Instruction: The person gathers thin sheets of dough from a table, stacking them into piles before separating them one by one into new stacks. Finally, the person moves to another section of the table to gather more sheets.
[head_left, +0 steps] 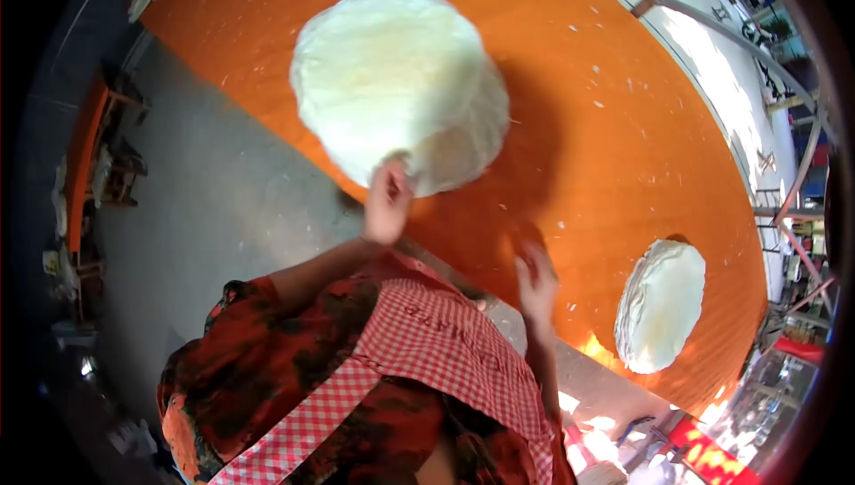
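From where I stand, the person's left hand [387,200] has its thumb and fingertips drawn together on the near edge of a thin, pale sheet [378,66], a pinch that looks closed, though the fingertips are a little blurred. That sheet lies uppermost on a broad round pile [485,124], which spreads out just beyond the left hand, resting on the orange tabletop [623,164]. To the right of the pinching fingers, the lower layers show past the sheet's edge, with a brownish shaded patch there.

The right hand [536,282] is open, fingers loosely bent and a bit apart, over the near side of the tabletop; I can't tell whether it touches the surface. A dark shadow lies beyond it, beside the pile. Well to the right of this hand sits a smaller stack [663,307] of similar pale rounds, with layered edges facing the hand. Little white flakes dot the tabletop between the two stacks and farther out.

Nearer than both hands is the person's red-and-white checked apron [445,325]. Off to the left of the left hand stretches a grey floor [214,173].
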`<state>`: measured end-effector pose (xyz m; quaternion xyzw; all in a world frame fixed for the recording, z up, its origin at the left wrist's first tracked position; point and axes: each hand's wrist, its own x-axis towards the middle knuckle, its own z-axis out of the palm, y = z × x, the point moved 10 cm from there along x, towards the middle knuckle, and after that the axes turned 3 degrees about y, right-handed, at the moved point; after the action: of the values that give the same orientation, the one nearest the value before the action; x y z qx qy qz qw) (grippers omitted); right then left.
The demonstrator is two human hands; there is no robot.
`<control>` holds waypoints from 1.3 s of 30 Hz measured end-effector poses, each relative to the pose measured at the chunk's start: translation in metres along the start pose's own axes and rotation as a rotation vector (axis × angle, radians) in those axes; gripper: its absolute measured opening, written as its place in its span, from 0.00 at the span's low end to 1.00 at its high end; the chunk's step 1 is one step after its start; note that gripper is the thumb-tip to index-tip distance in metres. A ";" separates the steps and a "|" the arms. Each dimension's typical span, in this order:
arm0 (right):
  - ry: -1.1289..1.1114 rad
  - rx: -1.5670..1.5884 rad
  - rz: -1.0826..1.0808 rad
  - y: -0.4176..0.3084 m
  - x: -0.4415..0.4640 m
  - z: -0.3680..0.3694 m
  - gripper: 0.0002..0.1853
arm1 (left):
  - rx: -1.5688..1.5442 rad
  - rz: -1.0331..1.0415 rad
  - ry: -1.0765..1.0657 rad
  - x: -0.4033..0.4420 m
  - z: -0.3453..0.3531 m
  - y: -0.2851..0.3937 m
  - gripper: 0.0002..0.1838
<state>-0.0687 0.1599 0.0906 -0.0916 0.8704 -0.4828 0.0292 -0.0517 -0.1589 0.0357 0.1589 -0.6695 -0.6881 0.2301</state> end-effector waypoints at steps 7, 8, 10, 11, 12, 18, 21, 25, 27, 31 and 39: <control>-0.260 -0.407 -0.636 -0.164 0.107 0.256 0.28 | -0.402 -0.509 0.173 0.080 -0.133 -0.018 0.20; -0.262 -0.459 -0.633 -0.161 0.114 0.277 0.30 | -0.517 -0.569 0.146 0.082 -0.131 -0.029 0.21; -0.250 -0.543 -0.630 -0.162 0.127 0.301 0.32 | -0.582 -0.570 0.137 0.089 -0.127 -0.015 0.22; -0.238 -0.574 -0.627 -0.163 0.131 0.308 0.31 | -0.613 -0.573 0.133 0.090 -0.125 -0.010 0.23; -0.225 -0.603 -0.623 -0.163 0.135 0.313 0.30 | -0.636 -0.587 0.139 0.091 -0.125 -0.012 0.23; -0.369 -0.117 -0.502 -0.158 0.172 0.310 0.20 | -0.742 -0.663 0.123 0.103 -0.116 -0.031 0.20; -0.370 -0.130 -0.551 -0.161 0.178 0.306 0.16 | -0.751 -0.717 0.095 0.125 -0.105 -0.030 0.18; -0.599 -0.072 -0.335 -0.106 0.174 0.361 0.19 | -0.568 -0.678 0.025 0.138 -0.125 -0.033 0.17; -0.387 -0.165 -0.297 -0.120 0.198 0.316 0.22 | -0.281 -0.477 -0.282 0.149 -0.076 0.010 0.23; -0.210 -0.327 0.019 -0.156 0.167 0.274 0.27 | -0.030 -0.010 -0.253 0.160 -0.141 -0.053 0.25; -0.127 -0.392 -0.462 -0.148 0.192 0.336 0.15 | 0.446 0.034 -0.440 0.192 -0.148 -0.105 0.28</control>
<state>-0.1906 -0.2334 0.0442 -0.3210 0.8995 -0.2930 -0.0451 -0.1462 -0.3863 -0.0592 0.0416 -0.8402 -0.5383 0.0506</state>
